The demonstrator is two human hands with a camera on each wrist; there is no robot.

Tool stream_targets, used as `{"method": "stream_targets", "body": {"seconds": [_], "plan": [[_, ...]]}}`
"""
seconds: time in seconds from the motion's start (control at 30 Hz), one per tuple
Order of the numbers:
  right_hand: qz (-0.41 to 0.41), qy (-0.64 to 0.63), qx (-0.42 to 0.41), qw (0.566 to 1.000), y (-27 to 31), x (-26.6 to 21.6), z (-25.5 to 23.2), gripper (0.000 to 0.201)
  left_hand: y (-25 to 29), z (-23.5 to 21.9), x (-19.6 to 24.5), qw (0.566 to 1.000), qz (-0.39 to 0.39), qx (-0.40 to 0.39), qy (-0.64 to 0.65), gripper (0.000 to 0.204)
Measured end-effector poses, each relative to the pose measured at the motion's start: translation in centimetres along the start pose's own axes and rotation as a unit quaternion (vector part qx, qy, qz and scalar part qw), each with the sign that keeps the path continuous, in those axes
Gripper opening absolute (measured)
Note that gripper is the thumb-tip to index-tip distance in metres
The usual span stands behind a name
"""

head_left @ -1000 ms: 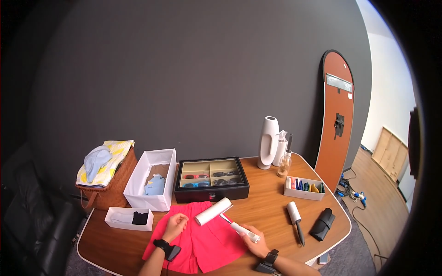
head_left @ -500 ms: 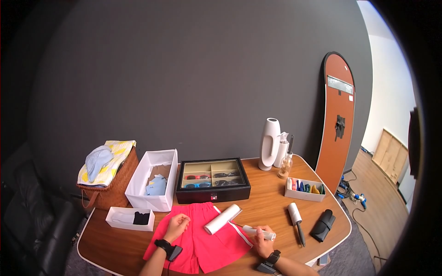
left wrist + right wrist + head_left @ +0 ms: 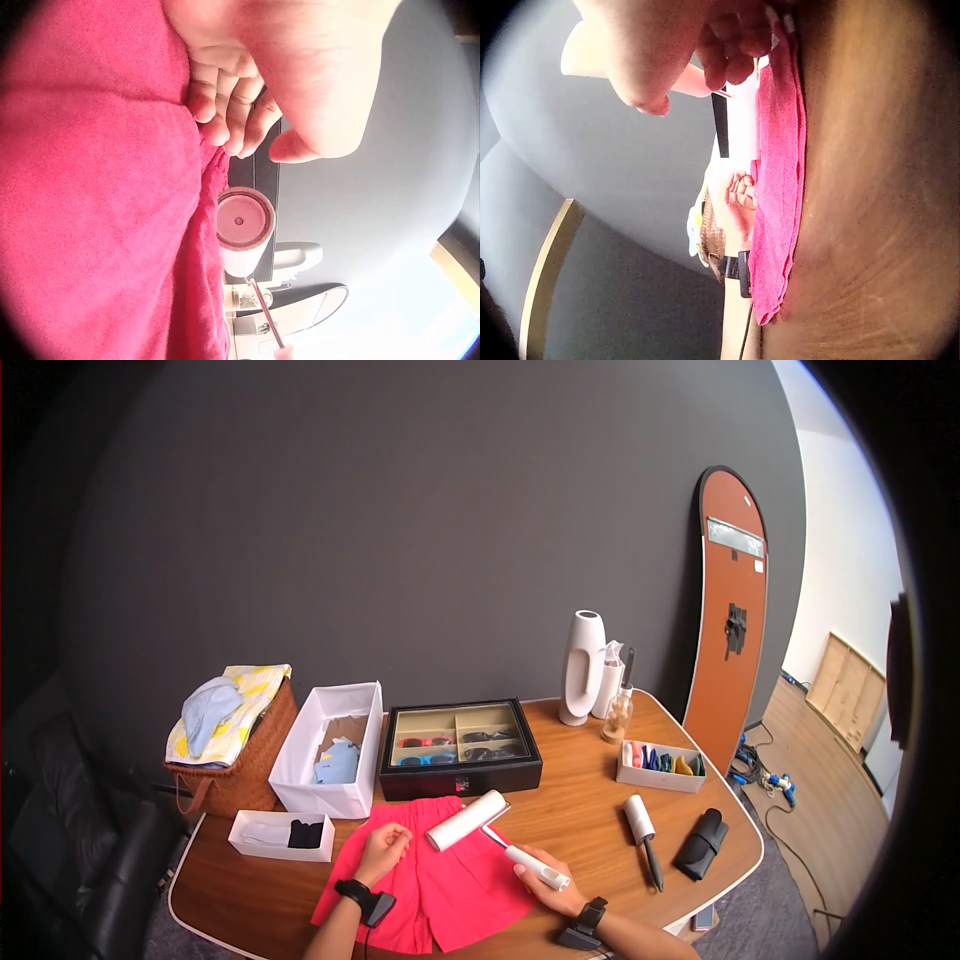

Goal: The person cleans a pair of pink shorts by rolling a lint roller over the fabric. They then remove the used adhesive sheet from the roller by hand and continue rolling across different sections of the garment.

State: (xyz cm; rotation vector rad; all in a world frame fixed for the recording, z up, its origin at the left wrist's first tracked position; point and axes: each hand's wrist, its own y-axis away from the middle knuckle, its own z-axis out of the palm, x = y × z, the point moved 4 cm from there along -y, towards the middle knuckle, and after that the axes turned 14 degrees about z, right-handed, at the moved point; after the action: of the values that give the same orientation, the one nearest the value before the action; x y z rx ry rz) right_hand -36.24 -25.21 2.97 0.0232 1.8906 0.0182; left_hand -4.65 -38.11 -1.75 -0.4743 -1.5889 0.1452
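Note:
Pink shorts (image 3: 440, 905) lie spread on the table. My left hand (image 3: 383, 855) rests on their left part; in the left wrist view its fingertips (image 3: 217, 133) touch the fabric, with the thumb held apart. My right hand (image 3: 556, 890) grips the white handle (image 3: 536, 867) of a large lint roller. The white roller head (image 3: 466, 821) lies slantwise over the upper part of the shorts, to the right of my left hand. Its round end (image 3: 241, 220) shows close over the cloth in the left wrist view.
Behind the shorts stands a black sunglasses case (image 3: 460, 787). White boxes (image 3: 325, 800) and a wicker basket (image 3: 245, 760) are at left. To the right are a smaller lint roller (image 3: 639, 820), a black pouch (image 3: 702, 845), a box of colourful items (image 3: 660, 781) and a white vase (image 3: 580, 680).
The lint roller went right and toward me, baring the shorts' white side stripe, then came back up and left across the shorts. My left hand stayed in place.

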Motion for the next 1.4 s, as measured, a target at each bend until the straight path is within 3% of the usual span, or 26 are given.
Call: {"method": "stream_targets", "body": {"seconds": [0.57, 0.9, 1.17, 1.27, 1.4], "plan": [[-0.032, 0.029, 0.011, 0.999, 0.3, -1.0, -0.2, 0.045, -0.1, 0.0, -0.4, 1.000, 0.005, 0.002, 0.001, 0.013], [-0.010, 0.057, -0.007, 0.998, 0.4, -1.2, -0.3, 0.048, -0.1, 0.2, -0.6, 0.999, 0.021, 0.015, -0.033, 0.013], [-0.060, 0.062, 0.008, 0.996, -0.1, -0.6, -0.1, 0.048, -0.2, 0.2, -0.8, 0.999, 0.015, 0.026, -0.025, 0.013], [-0.012, 0.069, 0.001, 0.998, 0.0, -0.8, 0.0, 0.044, -0.1, 0.2, -0.4, 0.999, 0.016, 0.024, -0.031, 0.013], [-0.019, 0.068, 0.002, 0.998, 0.0, -0.5, 0.0, 0.040, -0.1, 0.2, -0.2, 0.999, 0.015, 0.023, -0.030, 0.014]]}}
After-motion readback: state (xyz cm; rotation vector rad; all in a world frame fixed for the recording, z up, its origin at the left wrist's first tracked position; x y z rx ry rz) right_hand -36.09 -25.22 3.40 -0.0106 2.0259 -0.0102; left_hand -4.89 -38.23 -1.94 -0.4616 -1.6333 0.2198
